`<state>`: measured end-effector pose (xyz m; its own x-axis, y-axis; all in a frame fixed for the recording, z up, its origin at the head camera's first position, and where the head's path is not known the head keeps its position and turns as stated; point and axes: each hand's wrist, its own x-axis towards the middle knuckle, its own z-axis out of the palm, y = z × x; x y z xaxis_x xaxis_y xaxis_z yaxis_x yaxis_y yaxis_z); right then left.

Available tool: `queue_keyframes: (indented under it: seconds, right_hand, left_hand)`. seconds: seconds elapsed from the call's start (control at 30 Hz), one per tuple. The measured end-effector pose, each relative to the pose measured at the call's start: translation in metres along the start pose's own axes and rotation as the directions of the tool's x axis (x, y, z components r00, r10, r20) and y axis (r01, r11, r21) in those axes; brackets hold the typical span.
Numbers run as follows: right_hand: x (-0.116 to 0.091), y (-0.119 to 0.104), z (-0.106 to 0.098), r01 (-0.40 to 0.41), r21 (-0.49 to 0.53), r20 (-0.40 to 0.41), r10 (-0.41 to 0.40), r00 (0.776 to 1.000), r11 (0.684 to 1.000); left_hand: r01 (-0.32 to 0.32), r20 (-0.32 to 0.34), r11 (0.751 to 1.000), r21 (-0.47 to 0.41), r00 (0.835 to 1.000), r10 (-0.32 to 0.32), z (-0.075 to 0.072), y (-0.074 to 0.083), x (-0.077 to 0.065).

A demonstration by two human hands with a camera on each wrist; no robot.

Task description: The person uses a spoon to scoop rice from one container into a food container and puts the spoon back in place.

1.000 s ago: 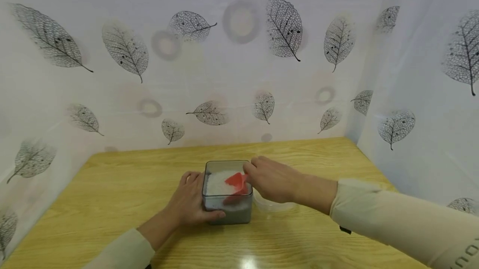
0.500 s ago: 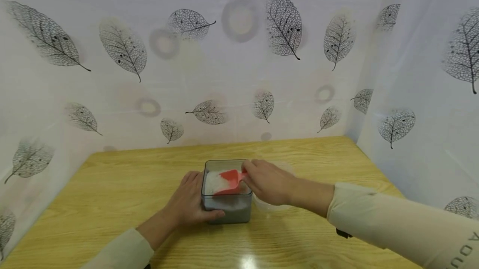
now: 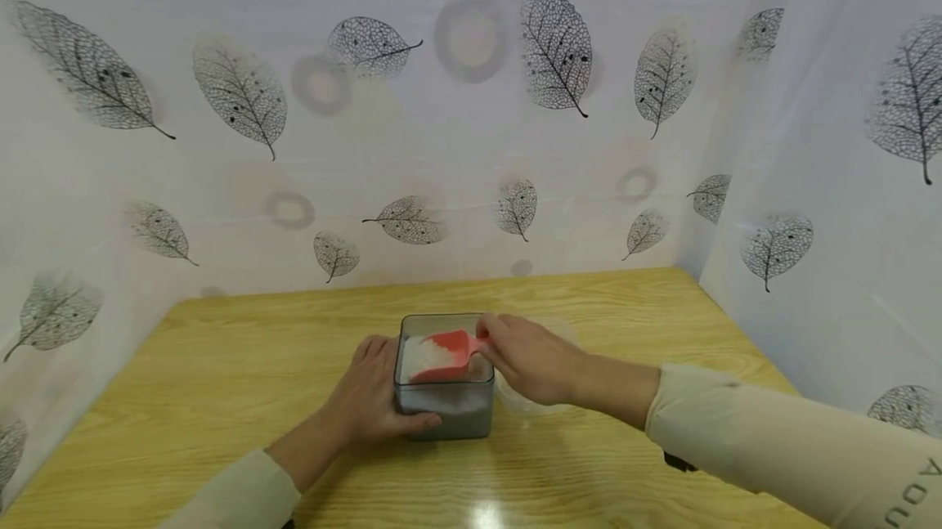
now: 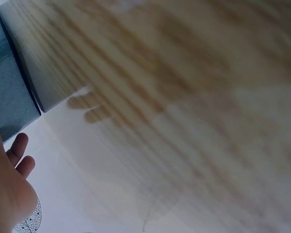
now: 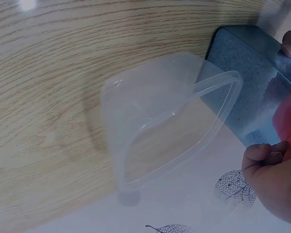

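A square, see-through grey bin point(image 3: 464, 420) stands upright on the table, holding fine white grains point(image 3: 416, 357). My left hand point(image 3: 368, 394) grips its left side, thumb across the front wall and fingers along the far part of that side. A red scoop point(image 3: 450, 341) lies low inside the bin, its mouth facing left and white grains in it. From the right, my right hand point(image 3: 533, 359) pinches the scoop's short handle above the bin's right rim. In the right wrist view, a clear plastic tub point(image 5: 150, 92) stands close beside the bin, partly under my right forearm.
The wood-grain table point(image 3: 221, 398) carries everything. A white leaf-print curtain point(image 3: 456, 145) closes off the back and both sides. In the left wrist view, bare table surface point(image 4: 136, 73) fills most of the picture.
The scoop has turned from tipped to more level and shifted left within the bin, gathering white grains. My right hand has lowered slightly; my left hand keeps its hold.
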<state>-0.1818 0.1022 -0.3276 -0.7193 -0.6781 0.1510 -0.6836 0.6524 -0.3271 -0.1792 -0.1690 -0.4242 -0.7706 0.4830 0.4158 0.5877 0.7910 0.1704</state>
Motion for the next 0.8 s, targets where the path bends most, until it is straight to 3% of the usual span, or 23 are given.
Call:
queue_keyframes:
  seconds: [0.33,0.8]
  right_hand:
    - [-0.006,0.011,-0.009,0.02,0.008,-0.077,-0.02,0.997,1.0]
    - [-0.02,0.024,-0.04,-0.019,0.051,-0.127,0.026,0.992,0.999]
  left_hand:
    - [0.005,-0.005,1.0,-0.025,1.0,-0.005,0.0,-0.001,0.0]
    - [0.017,0.003,1.0,0.006,1.0,-0.017,0.002,-0.002,0.0]
